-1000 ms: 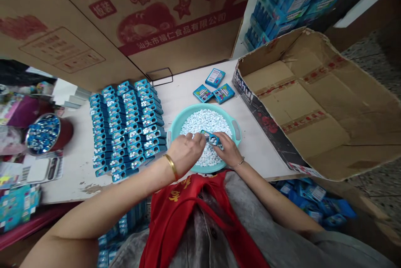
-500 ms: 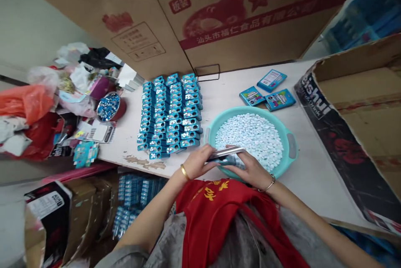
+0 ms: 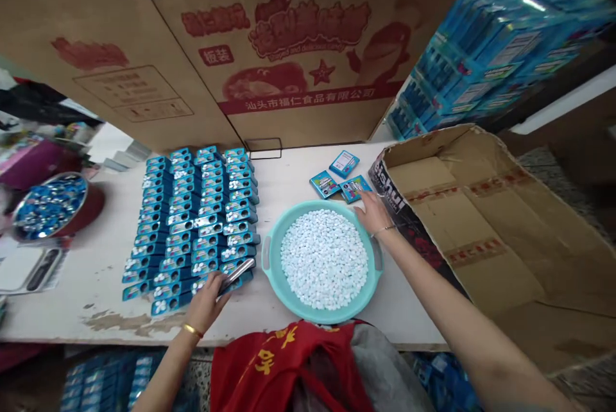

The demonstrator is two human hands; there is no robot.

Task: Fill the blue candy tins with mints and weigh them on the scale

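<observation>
My left hand (image 3: pixel 210 300), wearing a gold bracelet, is closed on a narrow shiny metal tool (image 3: pixel 240 272). It is at the front right corner of the rows of small blue boxes (image 3: pixel 202 206), which have white candies at their open ends. Whether it also grips a box under the tool is hidden. My right hand (image 3: pixel 375 214) reaches past a turquoise basin (image 3: pixel 269 242) full of small white candies (image 3: pixel 325 258). Its fingers are stretched out at the near edge of a flat blue pack (image 3: pixel 355 188). Two similar packs, one green-fronted (image 3: pixel 324 185) and one label-up (image 3: pixel 344 163), lie beside it.
A large brown carton (image 3: pixel 298 104) stands along the table's back. An open cardboard tray (image 3: pixel 462 206) is on the right, with stacked wrapped blue packs (image 3: pixel 481 59) behind it. At left are a red bowl (image 3: pixel 91 210) of blue wrapped pieces and a white scale (image 3: pixel 29 271).
My hands have parted from over the basin's near edge. The left moved left to the box rows with the metal tool; the right moved forward to the blue packs. The view has swung right.
</observation>
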